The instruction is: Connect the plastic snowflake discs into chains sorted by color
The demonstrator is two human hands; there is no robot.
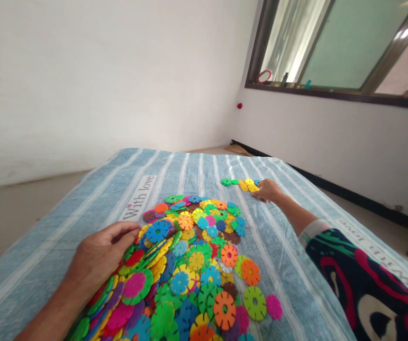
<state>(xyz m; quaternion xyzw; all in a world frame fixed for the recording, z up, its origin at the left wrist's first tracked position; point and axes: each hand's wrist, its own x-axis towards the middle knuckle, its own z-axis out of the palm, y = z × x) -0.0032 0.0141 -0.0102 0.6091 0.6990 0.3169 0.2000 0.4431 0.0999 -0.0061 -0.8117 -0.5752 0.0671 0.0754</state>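
A large heap of notched plastic snowflake discs (pixel 196 260) in many colours lies on the striped cloth. At the heap's left edge is my left hand (pixel 106 251), its thumb and forefinger drawn together beside a blue disc (pixel 157 231); what lies between the fingertips is hidden. Farther off to the right, my right hand (pixel 268 190) has its fingers closed at a yellow snowflake disc (pixel 253 188). This disc is in a short row with another yellow disc (pixel 242 185), a green disc (pixel 226 182) and a partly covered blue one (pixel 257 183).
A blue-and-white striped cloth (pixel 111 189) with printed lettering covers the table-like surface. A pink disc (pixel 274 307) lies at the heap's right edge. White walls (pixel 100 85) stand behind, and small items, including a red-rimmed round mirror (pixel 264 77), stand on the window ledge.
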